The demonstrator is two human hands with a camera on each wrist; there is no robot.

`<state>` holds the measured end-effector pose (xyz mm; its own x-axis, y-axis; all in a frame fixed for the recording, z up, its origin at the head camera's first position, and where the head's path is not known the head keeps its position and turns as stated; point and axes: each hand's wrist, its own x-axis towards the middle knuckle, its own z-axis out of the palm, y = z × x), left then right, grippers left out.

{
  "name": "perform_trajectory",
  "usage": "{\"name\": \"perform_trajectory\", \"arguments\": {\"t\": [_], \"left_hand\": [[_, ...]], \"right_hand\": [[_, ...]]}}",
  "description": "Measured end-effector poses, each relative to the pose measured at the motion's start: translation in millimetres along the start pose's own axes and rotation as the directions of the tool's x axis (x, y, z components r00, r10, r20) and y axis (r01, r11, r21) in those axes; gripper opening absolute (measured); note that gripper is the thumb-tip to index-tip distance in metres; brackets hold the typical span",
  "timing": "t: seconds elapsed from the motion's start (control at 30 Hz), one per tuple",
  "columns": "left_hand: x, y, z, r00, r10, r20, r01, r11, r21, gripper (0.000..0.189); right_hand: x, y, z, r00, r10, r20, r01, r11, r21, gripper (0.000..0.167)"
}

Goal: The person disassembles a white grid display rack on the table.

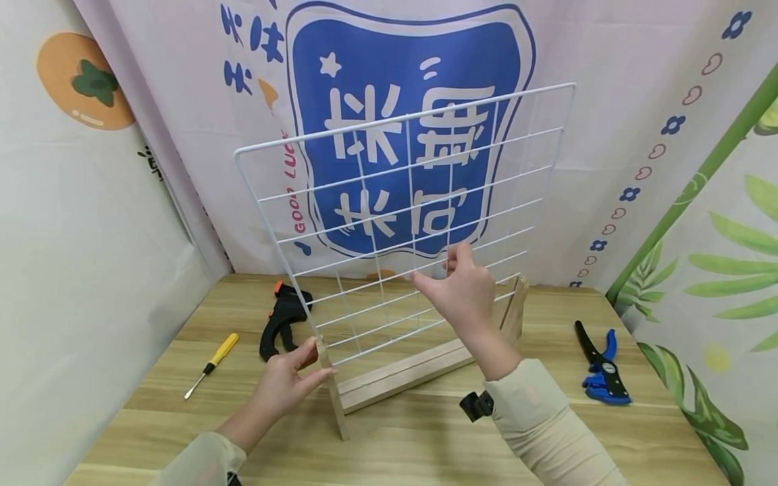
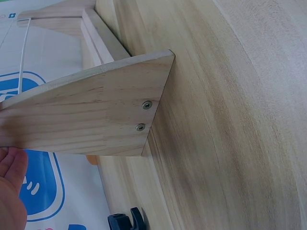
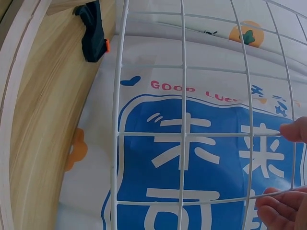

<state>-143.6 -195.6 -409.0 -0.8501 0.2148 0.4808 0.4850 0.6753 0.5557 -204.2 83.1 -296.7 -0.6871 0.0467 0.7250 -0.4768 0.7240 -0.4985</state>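
Note:
A white wire grid panel [image 1: 405, 117] leans upright above a pale wooden stand [image 1: 413, 374], its lower part between the two side boards. My left hand [image 1: 282, 381] holds the upper end of the near-left side board [image 2: 96, 110], thumb on one side and fingers on the other. Two screw heads [image 2: 147, 105] show near that board's lower end. My right hand [image 1: 464, 290] grips the grid's wires around mid-height, thumb and fingers spread on neighbouring wires in the right wrist view. Whether the grid's bottom edge sits in the stand is unclear.
A black clamp with orange tips [image 1: 286, 314] lies behind my left hand. A yellow-handled screwdriver [image 1: 221, 354] is on the left of the wooden table [image 1: 425, 445]. Blue-and-black wire strippers [image 1: 604, 371] lie on the right. A printed curtain [image 1: 565, 202] hangs behind the table.

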Motion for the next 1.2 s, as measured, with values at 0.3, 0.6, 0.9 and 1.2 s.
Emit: {"name": "perform_trajectory", "arguments": {"t": [0.3,0.6,0.9,1.2], "left_hand": [[-0.2,0.7,0.3,1.0,0.01,-0.008,-0.009,0.999,0.031,0.06],[0.4,1.4,0.3,1.0,0.013,-0.01,-0.012,0.999,0.044,0.058],[0.8,1.6,-0.1,1.0,0.009,-0.01,-0.009,0.999,0.036,0.058],[0.5,3.6,0.4,1.0,0.007,-0.019,-0.007,1.0,0.021,0.055]], "right_hand": [[0.7,-1.5,-0.6,1.0,0.012,-0.01,-0.012,1.0,0.002,0.046],[0.5,-3.3,-0.6,1.0,0.017,-0.026,-0.017,1.0,-0.005,0.048],[0.4,-5.6,-0.3,0.999,0.023,-0.036,-0.024,1.0,-0.008,0.048],[1.2,-7.3,0.9,0.998,0.028,-0.06,-0.027,1.0,0.016,0.05]]}}
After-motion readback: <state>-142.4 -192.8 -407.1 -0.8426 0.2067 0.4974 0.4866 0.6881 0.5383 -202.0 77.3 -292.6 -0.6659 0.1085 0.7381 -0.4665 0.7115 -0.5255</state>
